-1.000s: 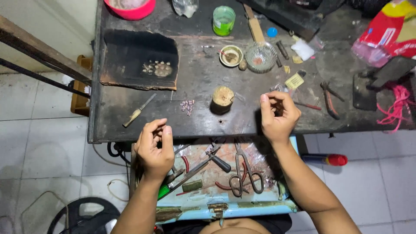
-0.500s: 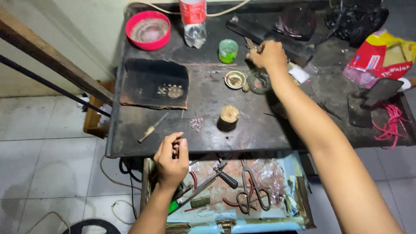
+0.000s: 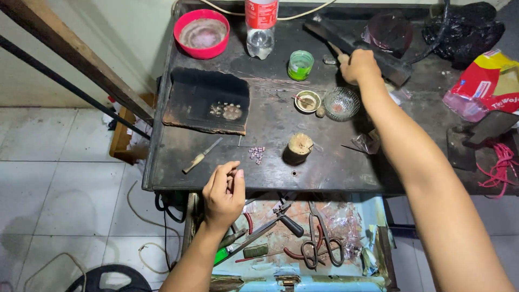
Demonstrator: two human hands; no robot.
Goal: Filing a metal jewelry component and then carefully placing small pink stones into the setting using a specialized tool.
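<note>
at the upper right of the dark bench, the right hand has reached out and closed on a wooden-handled tool; the left hand stays near the front edge, fingers pinched, contents unclear.

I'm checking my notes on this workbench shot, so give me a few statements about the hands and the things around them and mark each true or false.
1. The right hand reaches to the far side of the bench and grips a wooden tool handle. True.
2. The left hand holds the scissors. False: the scissors lie in the open drawer; the left hand is raised near the bench's front edge, fingers pinched together.
3. The green cup stands between the plastic bottle and the right hand. True.
4. The pink bowl sits in the drawer. False: it sits at the bench's far left corner.
</note>
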